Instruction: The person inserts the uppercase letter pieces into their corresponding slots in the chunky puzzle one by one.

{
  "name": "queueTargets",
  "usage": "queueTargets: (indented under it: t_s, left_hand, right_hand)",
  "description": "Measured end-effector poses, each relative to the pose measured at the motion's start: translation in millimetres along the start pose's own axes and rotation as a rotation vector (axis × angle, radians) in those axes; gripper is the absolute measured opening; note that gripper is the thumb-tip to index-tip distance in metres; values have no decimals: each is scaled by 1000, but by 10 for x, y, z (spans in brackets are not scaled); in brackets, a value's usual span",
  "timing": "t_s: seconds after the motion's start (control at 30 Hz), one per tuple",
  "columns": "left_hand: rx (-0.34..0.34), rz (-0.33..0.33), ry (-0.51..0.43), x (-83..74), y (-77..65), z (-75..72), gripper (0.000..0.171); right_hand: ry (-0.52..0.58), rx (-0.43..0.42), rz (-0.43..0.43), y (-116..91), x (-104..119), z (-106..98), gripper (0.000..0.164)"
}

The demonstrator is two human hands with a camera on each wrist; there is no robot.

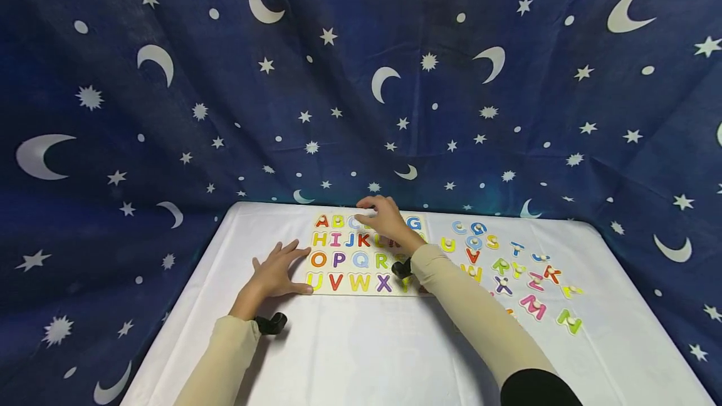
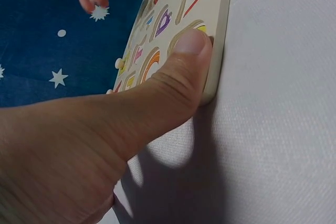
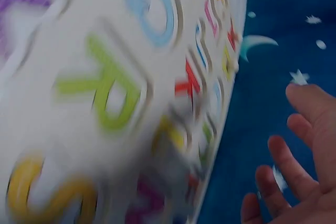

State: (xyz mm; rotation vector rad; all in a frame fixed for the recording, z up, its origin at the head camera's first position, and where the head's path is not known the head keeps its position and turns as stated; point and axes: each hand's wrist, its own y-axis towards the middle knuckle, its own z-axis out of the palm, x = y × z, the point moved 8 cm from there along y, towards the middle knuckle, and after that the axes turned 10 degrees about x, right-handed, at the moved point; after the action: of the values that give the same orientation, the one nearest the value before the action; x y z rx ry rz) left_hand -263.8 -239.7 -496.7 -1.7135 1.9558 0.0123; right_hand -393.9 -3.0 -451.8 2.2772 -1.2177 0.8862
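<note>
A wooden alphabet puzzle board (image 1: pixel 350 294) lies on the table, its rows of coloured letter slots facing up. Knobbed pieces, a red A (image 1: pixel 322 222) and a yellow-green B (image 1: pixel 338 222), sit at the left of its top row. My left hand (image 1: pixel 275 273) is spread at the board's left edge, and in the left wrist view its thumb (image 2: pixel 181 69) rests on the corner. Over the top row, just right of the B, hovers my right hand (image 1: pixel 388 218). Its loosely bent fingers (image 3: pixel 294 166) hold nothing in the right wrist view. The right hand and forearm hide part of the board.
Loose knobbed letters lie scattered right of the board, among them a light blue C (image 1: pixel 459 228), a pink M (image 1: pixel 533 307) and a green N (image 1: pixel 569 322). White cloth (image 1: pixel 361 356) covers the table. Behind it hangs a dark blue star-and-moon curtain (image 1: pixel 350 161).
</note>
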Motion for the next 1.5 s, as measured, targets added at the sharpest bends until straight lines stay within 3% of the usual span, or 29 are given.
queueTargets:
  t_s: [0.17, 0.43, 0.7, 0.93, 1.23, 1.5]
  left_hand:
    - [-1, -5, -5, 24, 12, 1, 103]
    - [10, -4, 1, -4, 8, 4, 103]
    - [7, 30, -1, -31, -9, 35, 104]
    - [-2, 21, 6, -12, -6, 18, 102]
    - [-4, 25, 8, -17, -7, 3, 103]
    - [-7, 27, 1, -22, -6, -1, 103]
  right_hand:
    - [-5, 15, -44, -232, -121, -267, 37]
    - [-3, -48, -77, -611, -361, -602, 32]
    - [6, -118, 34, -894, -702, -823, 36]
    - [16, -173, 188, -1143, -1209, -1061, 41]
    - [-12, -124, 377, -1329, -1703, -1212, 41]
    - [-64, -101, 380, -1312, -1827, -1211, 34]
